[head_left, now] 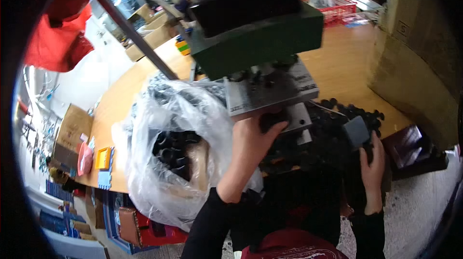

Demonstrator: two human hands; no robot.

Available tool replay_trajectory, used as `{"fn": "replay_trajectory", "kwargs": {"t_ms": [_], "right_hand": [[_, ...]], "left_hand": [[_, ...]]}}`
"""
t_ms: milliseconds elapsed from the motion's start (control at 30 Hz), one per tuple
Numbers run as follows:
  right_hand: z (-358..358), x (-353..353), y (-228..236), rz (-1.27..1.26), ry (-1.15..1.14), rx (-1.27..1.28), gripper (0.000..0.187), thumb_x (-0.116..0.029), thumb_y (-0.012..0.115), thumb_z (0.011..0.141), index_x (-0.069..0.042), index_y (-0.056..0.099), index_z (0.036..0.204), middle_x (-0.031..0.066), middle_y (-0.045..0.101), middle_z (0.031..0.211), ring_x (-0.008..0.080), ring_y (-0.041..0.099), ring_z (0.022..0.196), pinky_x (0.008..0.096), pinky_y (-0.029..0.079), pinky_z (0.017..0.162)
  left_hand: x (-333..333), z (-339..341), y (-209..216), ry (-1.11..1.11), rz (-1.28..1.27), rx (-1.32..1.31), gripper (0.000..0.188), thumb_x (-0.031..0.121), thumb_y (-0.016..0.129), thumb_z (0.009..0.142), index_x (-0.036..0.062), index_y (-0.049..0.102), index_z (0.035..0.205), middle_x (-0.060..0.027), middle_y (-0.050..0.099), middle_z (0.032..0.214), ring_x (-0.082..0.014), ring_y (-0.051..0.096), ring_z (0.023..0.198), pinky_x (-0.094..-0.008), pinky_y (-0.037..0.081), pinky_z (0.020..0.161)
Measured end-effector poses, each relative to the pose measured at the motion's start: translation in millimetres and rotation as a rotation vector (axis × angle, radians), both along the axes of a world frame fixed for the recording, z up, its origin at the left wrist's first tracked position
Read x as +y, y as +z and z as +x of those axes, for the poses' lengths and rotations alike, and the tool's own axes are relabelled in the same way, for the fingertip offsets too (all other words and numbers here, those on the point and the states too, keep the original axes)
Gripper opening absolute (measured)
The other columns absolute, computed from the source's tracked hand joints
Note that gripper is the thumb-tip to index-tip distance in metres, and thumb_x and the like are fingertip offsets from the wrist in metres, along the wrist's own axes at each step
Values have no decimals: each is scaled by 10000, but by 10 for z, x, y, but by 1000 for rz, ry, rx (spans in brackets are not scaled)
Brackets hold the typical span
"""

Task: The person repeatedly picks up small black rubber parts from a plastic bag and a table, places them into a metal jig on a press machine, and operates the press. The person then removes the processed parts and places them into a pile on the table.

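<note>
My left hand (252, 138) reaches under the metal plate (270, 90) of a green press (258, 39). Its thumb and fingers are closed around a black round part (271, 121), partly hidden by the hand and plate. Below the plate, a smaller metal block (299, 116) shows beside the thumb. Over to the right, my right hand (374, 162) has its thumb and fingers apart, its fingertips close to a grey-blue square piece (356, 131). Whether they touch it is hard to tell. Many small black parts (333, 143) lie heaped between the hands.
Left of the press stands a clear plastic bag (140, 148) with black ring-shaped parts (176, 153) inside. A tall cardboard box (415, 66) rises at the right, above a dark box (410, 148). A yellow tray (103, 158) and pink basket (85, 158) sit at the table's left edge.
</note>
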State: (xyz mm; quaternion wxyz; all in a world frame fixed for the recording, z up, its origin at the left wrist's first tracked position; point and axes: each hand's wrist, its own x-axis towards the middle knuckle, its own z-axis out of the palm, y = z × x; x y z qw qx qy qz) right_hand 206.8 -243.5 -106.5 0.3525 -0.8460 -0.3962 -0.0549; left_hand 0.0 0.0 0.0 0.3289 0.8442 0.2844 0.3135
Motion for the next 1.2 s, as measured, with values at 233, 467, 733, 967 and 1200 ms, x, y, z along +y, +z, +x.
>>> {"fn": "replay_trajectory", "kwargs": {"t_ms": [233, 467, 733, 967, 1200], "right_hand": [[298, 286, -136, -408, -48, -190, 494, -351, 460, 1001, -86, 425, 1416, 146, 408, 1462, 307, 371, 1359, 444, 281, 1111], [390, 280, -23, -432, 0, 58, 464, -352, 404, 1022, -87, 459, 1400, 126, 415, 1471, 266, 364, 1378, 430, 251, 1138], [45, 25, -148, -1, 40, 117, 416, -256, 460, 1012, -96, 469, 1395, 120, 448, 1445, 280, 413, 1344, 421, 323, 1112], [-346, 282, 404, 142, 159, 74, 360, -169, 582, 946, -59, 559, 1288, 122, 547, 1330, 279, 500, 1246, 407, 395, 1036], [-716, 1163, 917, 432, 303, -167, 552, -370, 759, 799, -32, 560, 1188, 126, 597, 1095, 300, 555, 1089, 440, 393, 936]], "left_hand": [[-285, 13, -115, 128, 187, -69, 587, 175, 815, 744, -9, 544, 1232, -149, 651, 1048, -242, 647, 946, -354, 511, 805], [0, -1379, -198, 338, 265, 194, 338, 113, 768, 769, 42, 647, 1076, -128, 653, 988, -261, 649, 887, -351, 513, 778], [881, -2130, -441, 671, 587, 756, 511, 304, 726, 791, 72, 571, 1219, -136, 619, 1040, -326, 593, 977, -438, 430, 869], [1032, -2172, -407, 616, 427, 470, 521, 198, 716, 819, -17, 502, 1243, -210, 650, 998, -330, 637, 951, -395, 495, 803], [12, -1544, 106, -25, -554, -307, 660, -104, 715, 731, -19, 465, 1336, -92, 617, 1142, -159, 593, 1057, -285, 455, 935]]}}
